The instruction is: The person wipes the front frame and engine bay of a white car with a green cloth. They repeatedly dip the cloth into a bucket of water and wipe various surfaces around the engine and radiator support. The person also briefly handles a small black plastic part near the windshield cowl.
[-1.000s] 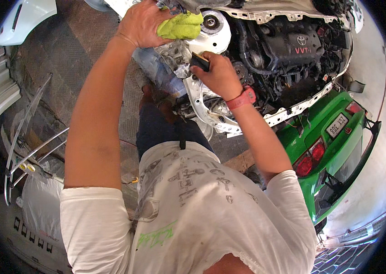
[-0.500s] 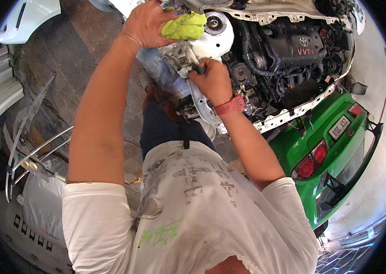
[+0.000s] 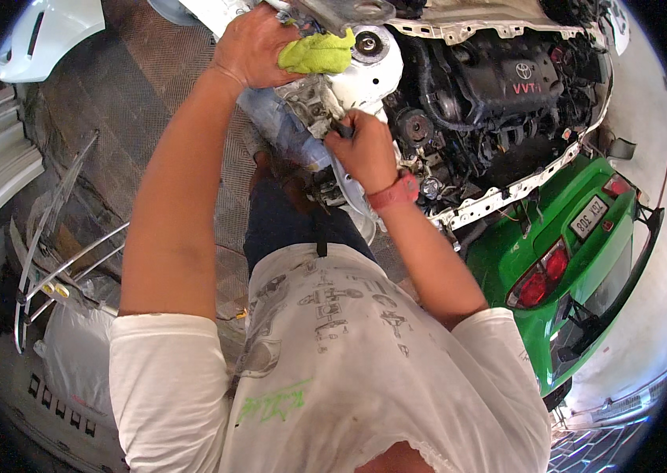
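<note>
My left hand is closed over a yellow-green cloth, which bunches out beyond the fingers. The cloth rests by the white strut tower with its round mount, at the side of the engine bay. Closer to me, my right hand has its fingers pinched together at a bare, crumpled metal part of the car's front corner. A small dark piece shows at those fingertips, too hidden to name. A red watch sits on the right wrist.
The black-covered engine lies right of my hands, bordered by a white front crossmember. A green car stands close on the right. Metal tube frames, plastic wrap and a pale body panel are on the left.
My right hand has shifted slightly toward me, its wrist turned a little. The left hand stays on the cloth, nearly in the same place.
</note>
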### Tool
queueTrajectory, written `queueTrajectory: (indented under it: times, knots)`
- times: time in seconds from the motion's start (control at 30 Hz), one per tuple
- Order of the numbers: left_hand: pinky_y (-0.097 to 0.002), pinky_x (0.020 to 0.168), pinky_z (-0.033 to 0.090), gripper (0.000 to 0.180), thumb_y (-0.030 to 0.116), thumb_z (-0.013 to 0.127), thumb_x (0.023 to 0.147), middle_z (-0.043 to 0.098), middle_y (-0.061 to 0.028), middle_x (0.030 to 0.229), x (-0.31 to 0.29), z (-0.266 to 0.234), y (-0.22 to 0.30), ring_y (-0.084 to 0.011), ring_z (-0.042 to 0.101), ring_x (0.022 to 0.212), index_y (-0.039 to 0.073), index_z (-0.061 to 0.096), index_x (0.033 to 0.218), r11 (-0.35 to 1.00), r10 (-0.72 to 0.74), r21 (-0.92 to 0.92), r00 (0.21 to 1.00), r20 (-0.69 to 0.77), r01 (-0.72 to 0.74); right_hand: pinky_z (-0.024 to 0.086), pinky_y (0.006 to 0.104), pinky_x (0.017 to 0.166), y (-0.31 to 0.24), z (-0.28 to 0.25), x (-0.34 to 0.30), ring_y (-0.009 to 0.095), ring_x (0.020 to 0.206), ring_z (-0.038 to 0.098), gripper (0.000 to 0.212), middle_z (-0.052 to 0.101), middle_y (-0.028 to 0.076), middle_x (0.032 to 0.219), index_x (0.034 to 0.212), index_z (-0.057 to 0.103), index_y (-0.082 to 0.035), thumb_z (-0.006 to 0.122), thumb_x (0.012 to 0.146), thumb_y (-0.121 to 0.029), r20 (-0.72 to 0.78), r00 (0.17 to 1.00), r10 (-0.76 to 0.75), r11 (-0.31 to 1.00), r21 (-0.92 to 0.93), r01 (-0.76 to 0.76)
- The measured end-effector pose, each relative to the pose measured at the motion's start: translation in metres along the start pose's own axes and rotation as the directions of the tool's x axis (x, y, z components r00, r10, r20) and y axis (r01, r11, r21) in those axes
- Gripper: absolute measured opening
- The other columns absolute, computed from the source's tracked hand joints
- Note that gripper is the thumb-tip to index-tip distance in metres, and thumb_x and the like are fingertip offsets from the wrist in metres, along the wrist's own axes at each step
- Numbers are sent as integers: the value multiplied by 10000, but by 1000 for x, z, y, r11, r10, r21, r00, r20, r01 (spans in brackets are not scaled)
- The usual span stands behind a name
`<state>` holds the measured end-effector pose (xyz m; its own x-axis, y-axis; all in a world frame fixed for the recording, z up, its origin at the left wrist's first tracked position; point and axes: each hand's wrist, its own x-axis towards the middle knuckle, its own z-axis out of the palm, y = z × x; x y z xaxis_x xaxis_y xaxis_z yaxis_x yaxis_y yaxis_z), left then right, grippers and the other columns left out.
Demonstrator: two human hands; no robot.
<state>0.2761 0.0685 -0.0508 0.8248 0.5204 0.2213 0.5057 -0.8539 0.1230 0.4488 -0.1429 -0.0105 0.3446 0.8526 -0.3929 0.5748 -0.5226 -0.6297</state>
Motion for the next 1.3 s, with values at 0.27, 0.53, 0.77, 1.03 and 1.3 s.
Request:
queueTrajectory:
  times: [0.27, 0.53, 0.77, 1.03, 1.3]
  knots:
    - [-416, 1201, 461, 877, 725, 741, 825, 604, 151, 1553, 0, -1, 1, -188, 534, 1459, 493, 446, 1618, 996, -14, 89, 996, 84, 6, 575, 538, 742, 1, -4, 1, 462, 807, 730, 226, 727, 254, 807, 893, 716, -31, 809, 813, -221, 30, 999, 24, 1000, -16, -24]
    - [-454, 1231, 436, 895, 720, 725, 849, 594, 63, 1576, 2, 6, -5, -250, 548, 1464, 471, 403, 1646, 995, 55, 77, 993, 106, -63, 565, 481, 703, 16, -13, 7, 404, 728, 728, 217, 723, 229, 787, 905, 689, -6, 818, 849, -172, -50, 998, -37, 998, 53, 40]
    - [-477, 1197, 472, 919, 693, 791, 809, 612, 4, 1546, -2, 3, -3, -294, 575, 1433, 457, 440, 1625, 999, 9, 38, 999, 36, -10, 541, 301, 729, 23, -42, 24, 106, 773, 651, 197, 765, 39, 872, 1049, 768, -7, 866, 925, -125, 95, 987, -127, 970, 221, 104]
    - [-494, 1149, 506, 946, 641, 866, 738, 646, -19, 1467, 4, -2, -7, -324, 630, 1337, 467, 490, 1589, 997, 50, -63, 998, -23, -51, 566, 453, 801, 28, -47, 33, 378, 907, 742, 194, 771, 171, 974, 990, 747, -38, 870, 869, -125, 189, 955, -230, 946, -187, 265]
    - [-504, 1119, 520, 954, 614, 889, 709, 653, -25, 1440, 5, -3, -4, -325, 641, 1311, 451, 518, 1572, 996, 43, -80, 996, -78, -49, 517, 469, 1006, 34, -54, 35, 353, 1103, 655, 380, 721, 100, 1097, 1102, 739, -78, 715, 758, 80, 279, 788, -550, 793, -124, 597]
